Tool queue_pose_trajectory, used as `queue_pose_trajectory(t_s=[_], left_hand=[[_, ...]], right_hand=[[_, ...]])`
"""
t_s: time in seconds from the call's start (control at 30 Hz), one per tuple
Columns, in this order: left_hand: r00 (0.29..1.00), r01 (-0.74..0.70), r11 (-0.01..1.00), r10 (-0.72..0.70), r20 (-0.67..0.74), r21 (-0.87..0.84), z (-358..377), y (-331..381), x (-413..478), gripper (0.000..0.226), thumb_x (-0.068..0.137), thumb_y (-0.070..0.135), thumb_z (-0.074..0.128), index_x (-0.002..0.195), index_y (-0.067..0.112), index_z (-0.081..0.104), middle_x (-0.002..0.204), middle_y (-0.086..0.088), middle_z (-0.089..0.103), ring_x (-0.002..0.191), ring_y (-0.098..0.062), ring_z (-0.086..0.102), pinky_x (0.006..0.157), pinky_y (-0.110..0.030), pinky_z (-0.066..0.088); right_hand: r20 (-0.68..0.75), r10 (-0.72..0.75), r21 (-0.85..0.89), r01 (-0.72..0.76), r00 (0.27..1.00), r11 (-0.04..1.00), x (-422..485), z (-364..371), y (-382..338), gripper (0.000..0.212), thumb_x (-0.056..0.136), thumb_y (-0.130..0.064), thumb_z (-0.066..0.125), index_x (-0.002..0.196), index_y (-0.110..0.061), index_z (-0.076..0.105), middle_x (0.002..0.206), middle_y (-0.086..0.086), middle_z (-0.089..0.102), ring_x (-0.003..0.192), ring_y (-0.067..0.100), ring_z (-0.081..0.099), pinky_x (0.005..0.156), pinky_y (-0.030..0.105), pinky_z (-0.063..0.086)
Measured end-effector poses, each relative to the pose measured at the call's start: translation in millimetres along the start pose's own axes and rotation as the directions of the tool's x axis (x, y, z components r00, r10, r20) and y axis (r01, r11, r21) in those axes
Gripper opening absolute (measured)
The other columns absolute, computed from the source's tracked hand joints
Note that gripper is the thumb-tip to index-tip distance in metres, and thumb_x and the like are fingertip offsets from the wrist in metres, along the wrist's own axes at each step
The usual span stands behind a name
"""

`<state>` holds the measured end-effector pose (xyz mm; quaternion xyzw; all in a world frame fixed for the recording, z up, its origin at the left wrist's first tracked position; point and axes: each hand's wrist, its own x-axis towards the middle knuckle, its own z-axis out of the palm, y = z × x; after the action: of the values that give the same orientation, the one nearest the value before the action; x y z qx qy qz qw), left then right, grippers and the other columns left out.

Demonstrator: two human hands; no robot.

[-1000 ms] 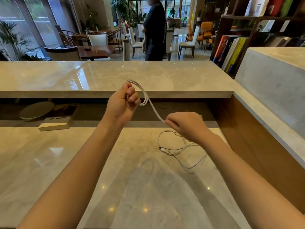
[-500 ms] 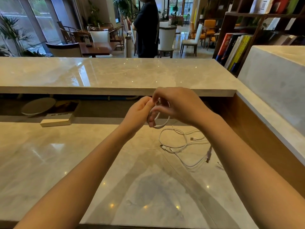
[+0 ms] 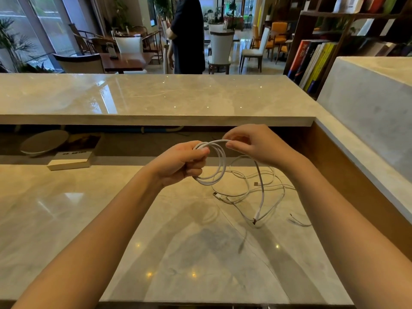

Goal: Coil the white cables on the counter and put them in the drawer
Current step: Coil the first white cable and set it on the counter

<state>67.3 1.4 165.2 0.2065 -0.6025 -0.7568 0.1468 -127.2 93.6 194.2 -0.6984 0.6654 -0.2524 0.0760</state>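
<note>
Now we hold coil (image 3: pixel 219 166) over counter (image 3: pixel 156 241). Left hand (image 3: pixel 178 162) curls tight round loops so they can't spring open. Right hand (image 3: pixel 256 144) pinches coil at 1 o'clock, to lay next loop. Tail (image 3: pixel 259 201) hangs toward 5 o'clock. Other cables (image 3: pixel 243 192) lie loose there too. We see no drawer.

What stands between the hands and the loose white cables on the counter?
Nothing visible. The left hand grips the coil, the right hand pinches its top, and the loose cables lie uncovered on the counter just below; only the coil's own hanging tail crosses them.
</note>
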Motion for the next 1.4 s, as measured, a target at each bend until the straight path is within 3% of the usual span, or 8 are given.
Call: queue_pose_trajectory(t_s=[0.13, 0.33, 0.53, 0.67, 0.83, 1.0, 1.2, 1.4], left_hand=[[0.993, 0.074, 0.99, -0.084, 0.084, 0.124, 2, 7, 2, 0.009, 0.093, 0.014, 0.047, 0.088, 0.01, 0.053, 0.065, 0.002, 0.043, 0.052, -0.007, 0.033, 0.048, -0.017, 0.032], [0.989, 0.15, 0.881, -0.132, -0.072, 0.449, 0, 10, 6, 0.017, 0.094, 0.019, 0.051, 0.102, 0.007, 0.059, 0.069, 0.0, 0.055, 0.06, -0.009, 0.052, 0.064, -0.023, 0.049], [0.947, 0.057, 0.899, 0.089, -0.309, 0.434, 2, -18, 5, 0.025, 0.093, 0.024, 0.052, 0.115, 0.014, 0.06, 0.084, -0.002, 0.06, 0.064, -0.009, 0.061, 0.077, -0.034, 0.058], [0.789, 0.017, 0.842, 0.32, -0.525, 0.539, 17, -41, 7, 0.02, 0.099, 0.022, 0.039, 0.103, 0.014, 0.057, 0.077, 0.0, 0.055, 0.055, -0.007, 0.057, 0.063, -0.033, 0.054], [0.734, 0.077, 0.692, 0.448, -0.511, 0.718, 1, -40, 12, 0.024, 0.1, 0.024, 0.036, 0.087, 0.013, 0.053, 0.072, 0.0, 0.051, 0.064, -0.016, 0.049, 0.061, -0.035, 0.045], [0.798, 0.018, 0.871, 0.283, -0.532, 0.491, -7, -31, 10, 0.025, 0.1, 0.02, 0.036, 0.087, 0.006, 0.052, 0.069, -0.003, 0.045, 0.054, -0.011, 0.038, 0.05, -0.023, 0.036], [0.907, -0.081, 0.994, 0.104, -0.408, 0.072, 5, -30, 9, 0.024, 0.102, 0.019, 0.032, 0.101, 0.005, 0.052, 0.067, -0.002, 0.04, 0.047, -0.006, 0.031, 0.044, -0.017, 0.03], [0.786, -0.004, 0.897, 0.276, -0.554, 0.441, 7, -42, 18, 0.021, 0.1, 0.023, 0.037, 0.098, 0.012, 0.054, 0.071, 0.0, 0.046, 0.057, -0.009, 0.042, 0.054, -0.023, 0.04]], right_hand=[[0.182, -0.029, 0.131, 0.005, 0.983, 0.991, 3, 6, -6, 0.031, 0.092, -0.029, 0.055, 0.122, -0.023, 0.061, 0.104, -0.013, 0.061, 0.091, 0.002, 0.057, 0.076, 0.014, 0.045], [0.132, 0.046, 0.179, -0.07, 0.99, 0.981, 5, 26, -3, 0.017, 0.09, -0.029, 0.059, 0.099, -0.019, 0.07, 0.073, -0.008, 0.063, 0.062, 0.004, 0.055, 0.06, 0.018, 0.045], [0.006, 0.198, 0.327, -0.189, 0.98, 0.926, 5, 48, 3, 0.016, 0.09, -0.024, 0.06, 0.093, -0.015, 0.072, 0.063, -0.006, 0.06, 0.05, 0.0, 0.052, 0.047, 0.006, 0.04], [0.043, 0.229, 0.399, -0.227, 0.972, 0.888, 4, 54, 4, 0.017, 0.09, -0.024, 0.06, 0.096, -0.014, 0.072, 0.068, -0.005, 0.064, 0.052, 0.0, 0.054, 0.048, 0.007, 0.041], [0.284, 0.231, 0.143, -0.279, 0.931, 0.95, 2, 46, 14, 0.02, 0.089, -0.029, 0.06, 0.094, -0.013, 0.072, 0.082, -0.002, 0.068, 0.071, 0.008, 0.06, 0.059, 0.02, 0.048], [0.337, 0.37, -0.011, -0.389, 0.866, 0.921, 1, 50, 20, 0.022, 0.093, -0.024, 0.055, 0.087, -0.009, 0.07, 0.076, 0.006, 0.068, 0.063, 0.013, 0.062, 0.051, 0.019, 0.048], [0.205, 0.524, 0.566, -0.537, 0.827, 0.626, 2, 78, 5, 0.024, 0.098, -0.016, 0.044, 0.096, -0.001, 0.062, 0.083, 0.016, 0.07, 0.062, 0.017, 0.069, 0.055, 0.024, 0.057], [0.367, 0.429, 0.867, -0.47, 0.825, 0.163, -8, 77, -6, 0.029, 0.099, -0.022, 0.042, 0.1, -0.003, 0.064, 0.094, 0.015, 0.072, 0.082, 0.022, 0.07, 0.07, 0.028, 0.059]])
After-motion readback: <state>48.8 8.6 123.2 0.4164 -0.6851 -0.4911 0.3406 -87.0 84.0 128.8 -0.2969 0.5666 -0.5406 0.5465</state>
